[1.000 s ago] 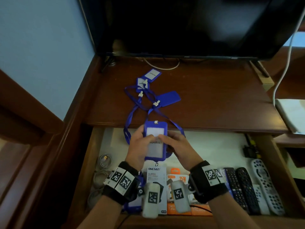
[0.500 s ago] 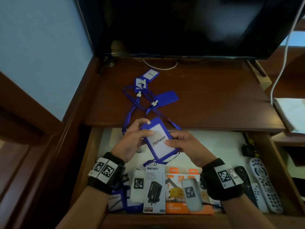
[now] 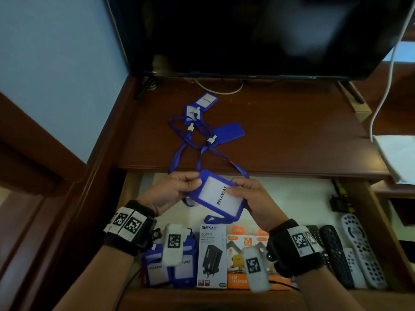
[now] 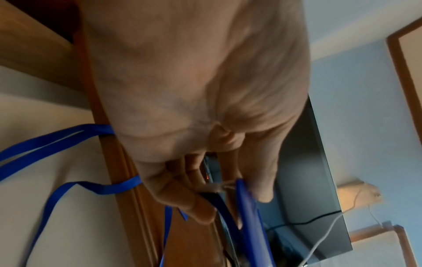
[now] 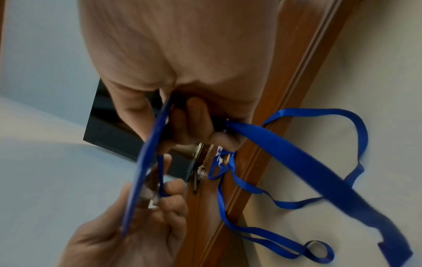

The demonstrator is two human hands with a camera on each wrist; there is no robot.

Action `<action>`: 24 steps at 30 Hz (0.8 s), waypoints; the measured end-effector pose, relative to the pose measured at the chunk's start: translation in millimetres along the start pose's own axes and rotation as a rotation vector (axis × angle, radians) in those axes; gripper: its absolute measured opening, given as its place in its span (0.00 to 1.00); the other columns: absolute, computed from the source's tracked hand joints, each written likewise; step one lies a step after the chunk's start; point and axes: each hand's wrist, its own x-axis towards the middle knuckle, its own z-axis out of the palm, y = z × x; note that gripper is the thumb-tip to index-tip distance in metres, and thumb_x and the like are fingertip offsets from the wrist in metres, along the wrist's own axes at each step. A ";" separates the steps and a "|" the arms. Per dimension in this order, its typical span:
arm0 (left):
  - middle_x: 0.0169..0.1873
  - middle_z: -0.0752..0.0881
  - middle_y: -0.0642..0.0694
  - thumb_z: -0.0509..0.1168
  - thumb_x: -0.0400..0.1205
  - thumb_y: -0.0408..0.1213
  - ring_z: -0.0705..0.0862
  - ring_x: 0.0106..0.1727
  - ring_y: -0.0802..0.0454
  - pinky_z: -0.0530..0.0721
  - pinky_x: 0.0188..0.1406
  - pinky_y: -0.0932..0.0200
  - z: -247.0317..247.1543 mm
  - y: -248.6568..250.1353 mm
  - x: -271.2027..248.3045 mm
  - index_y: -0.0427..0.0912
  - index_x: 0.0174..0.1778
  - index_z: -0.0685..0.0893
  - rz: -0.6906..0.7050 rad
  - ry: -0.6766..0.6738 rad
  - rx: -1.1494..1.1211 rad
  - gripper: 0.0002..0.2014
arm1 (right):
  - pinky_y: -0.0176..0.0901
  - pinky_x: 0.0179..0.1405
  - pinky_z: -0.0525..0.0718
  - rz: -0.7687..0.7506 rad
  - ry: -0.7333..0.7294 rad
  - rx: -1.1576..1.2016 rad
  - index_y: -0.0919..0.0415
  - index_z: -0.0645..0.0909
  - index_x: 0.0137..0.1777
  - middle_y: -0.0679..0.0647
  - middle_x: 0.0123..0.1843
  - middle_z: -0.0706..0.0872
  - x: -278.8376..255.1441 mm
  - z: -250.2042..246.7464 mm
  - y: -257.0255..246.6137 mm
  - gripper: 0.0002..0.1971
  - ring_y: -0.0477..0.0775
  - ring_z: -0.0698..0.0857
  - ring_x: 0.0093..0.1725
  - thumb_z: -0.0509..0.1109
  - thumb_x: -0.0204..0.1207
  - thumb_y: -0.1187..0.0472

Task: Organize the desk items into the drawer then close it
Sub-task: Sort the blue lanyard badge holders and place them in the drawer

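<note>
A blue badge holder (image 3: 219, 197) with a white PELAWAT card hangs tilted above the open drawer (image 3: 298, 194). My left hand (image 3: 179, 187) pinches its upper left corner, and the left wrist view shows the badge edge (image 4: 248, 213) between thumb and fingers. My right hand (image 3: 244, 189) grips its right side, thumb on the card face. Its blue lanyard (image 5: 297, 157) trails down into the drawer and back over the desk edge. Three more blue badges (image 3: 226, 132) with tangled lanyards lie on the desktop (image 3: 292, 135).
The drawer front holds blue badges (image 3: 170, 270), a black-and-white charger box (image 3: 212, 257), an orange charger box (image 3: 238, 261) and several remotes (image 3: 350, 252). A monitor (image 3: 258, 34) stands at the back of the desk. A white cable (image 3: 386, 86) and white paper (image 3: 399, 153) are at the right.
The held badge has turned from upright to slanted, with its card face up, and my hands have spread slightly apart along its edges. It stays above the drawer.
</note>
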 end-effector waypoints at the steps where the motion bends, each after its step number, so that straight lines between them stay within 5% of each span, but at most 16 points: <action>1: 0.60 0.85 0.33 0.66 0.76 0.30 0.83 0.61 0.40 0.84 0.61 0.55 -0.3 -1.3 1.0 0.27 0.69 0.77 0.007 0.015 0.042 0.24 | 0.35 0.30 0.74 0.002 0.024 0.006 0.68 0.77 0.40 0.59 0.35 0.81 0.1 -1.1 0.0 0.06 0.52 0.81 0.33 0.70 0.75 0.67; 5: 0.44 0.84 0.43 0.73 0.73 0.28 0.83 0.50 0.48 0.83 0.52 0.58 -1.6 -2.0 4.3 0.42 0.62 0.86 0.067 0.042 0.330 0.21 | 0.36 0.30 0.79 0.004 0.065 0.011 0.65 0.79 0.39 0.57 0.34 0.85 -0.6 -2.7 -2.0 0.06 0.52 0.84 0.34 0.68 0.78 0.69; 7: 0.47 0.84 0.45 0.75 0.74 0.29 0.84 0.52 0.50 0.85 0.54 0.55 -1.7 -1.0 5.4 0.47 0.64 0.85 0.059 0.052 0.426 0.22 | 0.36 0.29 0.81 0.003 0.077 0.048 0.64 0.79 0.38 0.56 0.33 0.86 -1.8 -2.9 -3.5 0.06 0.51 0.85 0.32 0.69 0.77 0.70; 10: 0.43 0.84 0.34 0.76 0.73 0.36 0.83 0.44 0.46 0.84 0.45 0.58 2.0 0.9 2.9 0.39 0.56 0.87 0.016 0.010 0.511 0.16 | 0.40 0.33 0.82 -0.014 0.081 0.083 0.65 0.80 0.41 0.57 0.35 0.86 -2.7 -2.7 -4.8 0.04 0.53 0.85 0.34 0.70 0.76 0.69; 13: 0.48 0.88 0.30 0.78 0.66 0.49 0.83 0.43 0.49 0.81 0.44 0.59 6.5 0.1 -0.1 0.35 0.50 0.88 -0.056 -0.063 0.549 0.23 | 0.41 0.34 0.84 -0.026 0.084 0.085 0.67 0.81 0.42 0.60 0.37 0.86 -3.2 -1.7 -4.8 0.02 0.55 0.86 0.36 0.71 0.76 0.68; 16: 0.43 0.91 0.43 0.74 0.75 0.38 0.87 0.42 0.59 0.83 0.45 0.68 9.2 -5.5 -2.8 0.33 0.50 0.88 -0.072 -0.093 0.484 0.13 | 0.45 0.38 0.84 -0.019 0.095 0.075 0.73 0.83 0.50 0.65 0.42 0.87 -2.6 -2.2 -0.2 0.09 0.59 0.86 0.40 0.73 0.74 0.66; 19: 0.36 0.87 0.47 0.70 0.78 0.33 0.81 0.34 0.61 0.78 0.33 0.72 10.4 -11.8 -2.8 0.38 0.46 0.88 -0.010 0.005 0.445 0.04 | 0.50 0.42 0.84 0.015 0.103 0.089 0.72 0.85 0.51 0.66 0.44 0.88 -2.2 -1.9 6.6 0.13 0.60 0.86 0.41 0.74 0.73 0.61; 24: 0.28 0.86 0.47 0.70 0.79 0.31 0.78 0.22 0.61 0.74 0.21 0.71 11.4 -14.3 1.3 0.39 0.42 0.88 0.082 0.223 0.299 0.02 | 0.43 0.30 0.61 0.028 0.059 -0.009 0.62 0.80 0.42 0.50 0.28 0.65 -6.5 -0.7 15.0 0.08 0.46 0.62 0.26 0.70 0.79 0.59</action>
